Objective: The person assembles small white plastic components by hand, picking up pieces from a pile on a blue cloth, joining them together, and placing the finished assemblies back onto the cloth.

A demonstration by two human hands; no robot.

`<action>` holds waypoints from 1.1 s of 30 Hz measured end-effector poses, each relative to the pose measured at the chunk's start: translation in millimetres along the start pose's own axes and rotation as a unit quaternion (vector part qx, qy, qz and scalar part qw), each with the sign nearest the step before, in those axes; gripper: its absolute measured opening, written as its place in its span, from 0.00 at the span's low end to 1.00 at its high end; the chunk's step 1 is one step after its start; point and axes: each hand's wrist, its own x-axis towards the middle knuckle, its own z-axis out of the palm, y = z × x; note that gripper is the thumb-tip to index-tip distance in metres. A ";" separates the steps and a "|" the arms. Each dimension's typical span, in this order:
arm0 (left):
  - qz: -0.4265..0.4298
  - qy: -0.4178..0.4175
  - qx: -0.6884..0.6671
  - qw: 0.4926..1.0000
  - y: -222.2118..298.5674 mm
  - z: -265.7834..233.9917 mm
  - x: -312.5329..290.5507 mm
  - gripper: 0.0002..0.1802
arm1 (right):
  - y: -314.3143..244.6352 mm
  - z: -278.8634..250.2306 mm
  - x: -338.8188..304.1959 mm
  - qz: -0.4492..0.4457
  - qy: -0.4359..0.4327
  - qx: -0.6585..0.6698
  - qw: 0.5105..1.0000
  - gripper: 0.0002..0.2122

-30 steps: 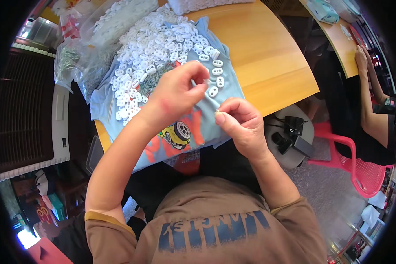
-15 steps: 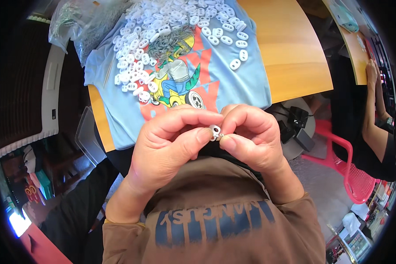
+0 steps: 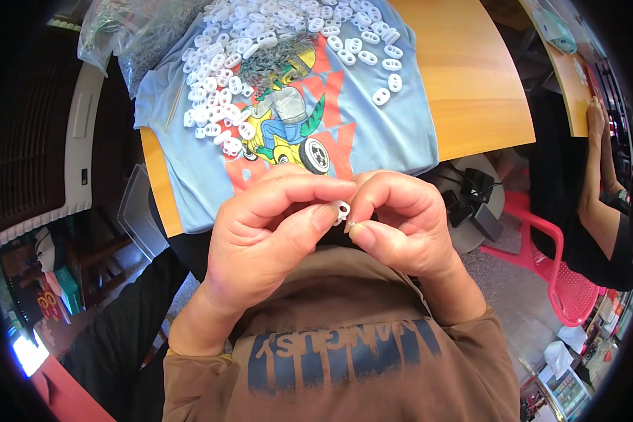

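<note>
My left hand [image 3: 260, 235] is closed, pinching a white plastic cord lock [image 3: 342, 210] with holes in it between thumb and forefinger. Close beside it, my right hand [image 3: 404, 224] pinches a tiny shiny metal piece [image 3: 352, 224], too small to make out fully. A narrow gap parts the piece from the cord lock. Beyond my hands, a blue printed T-shirt [image 3: 390, 141] lies over the table. Many loose white cord locks [image 3: 218, 88] are heaped on it. Among them is a tangled pile of small grey metal parts [image 3: 278, 63], perhaps springs.
A clear plastic bag [image 3: 155, 49] of grey metal parts sits at the table's far left. The wooden table [image 3: 464, 84] extends to the right. A pink chair [image 3: 559, 267] and another person's arm [image 3: 592, 169] are at the right. A round stool [image 3: 489, 218] holds black items.
My right fingertips have drawn slightly left and down, and the metal piece now shows apart from the cord lock. My left hand has barely moved. The view has shifted a little.
</note>
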 end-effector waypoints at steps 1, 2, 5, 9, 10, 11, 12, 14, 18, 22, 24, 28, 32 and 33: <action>0.011 0.002 0.008 1.000 -0.1 0.1 0.2 0.11 | 0.3 -0.9 0.0 -0.003 -0.002 -0.009 1.000 0.03; 0.010 0.001 0.009 1.000 0.3 0.6 0.6 0.11 | 0.8 -1.1 -0.1 -0.003 -0.001 -0.008 1.000 0.03; 0.012 -0.001 0.037 0.999 1.1 2.7 1.8 0.11 | 2.4 -1.2 0.5 -0.006 0.005 -0.009 1.000 0.03; 0.026 0.014 0.095 0.995 1.8 5.1 2.5 0.10 | 3.9 -2.2 1.2 -0.032 0.001 -0.027 0.999 0.03; 0.025 0.013 0.121 0.992 3.0 4.9 2.3 0.10 | 4.0 -2.6 1.3 -0.040 0.001 -0.038 0.998 0.03; 0.024 0.013 0.121 0.992 2.6 4.0 3.5 0.10 | 4.4 -3.2 1.3 -0.040 0.001 -0.038 0.999 0.03; 0.076 -0.003 0.183 0.980 2.5 2.4 5.6 0.10 | 4.6 -3.5 1.6 -0.051 0.001 -0.060 0.997 0.03; 0.127 -0.018 0.244 0.961 4.2 -0.1 7.0 0.10 | 4.2 -4.1 1.9 -0.063 0.001 -0.081 0.995 0.03; 0.159 -0.041 0.298 0.940 8.9 -1.7 8.5 0.14 | 1.4 -4.7 2.7 -0.065 -0.006 -0.123 0.990 0.04; 0.183 -0.027 0.342 0.921 9.6 -0.6 6.1 0.15 | -1.9 -3.0 3.9 -0.093 0.003 -0.176 0.980 0.05; 0.185 -0.020 0.344 0.920 9.6 1.2 4.2 0.13 | -2.3 -3.9 5.0 -0.115 0.001 -0.209 0.971 0.05; 0.179 -0.015 0.343 0.922 8.6 0.9 0.9 0.12 | -5.1 -0.8 6.6 -0.170 0.003 -0.280 0.945 0.07; 0.183 -0.005 0.343 0.921 7.0 1.0 0.7 0.11 | -4.1 0.1 6.1 -0.176 0.011 -0.304 0.936 0.07; 0.179 -0.003 0.340 0.923 7.1 1.1 0.3 0.11 | -3.9 0.6 6.1 -0.179 0.012 -0.304 0.936 0.07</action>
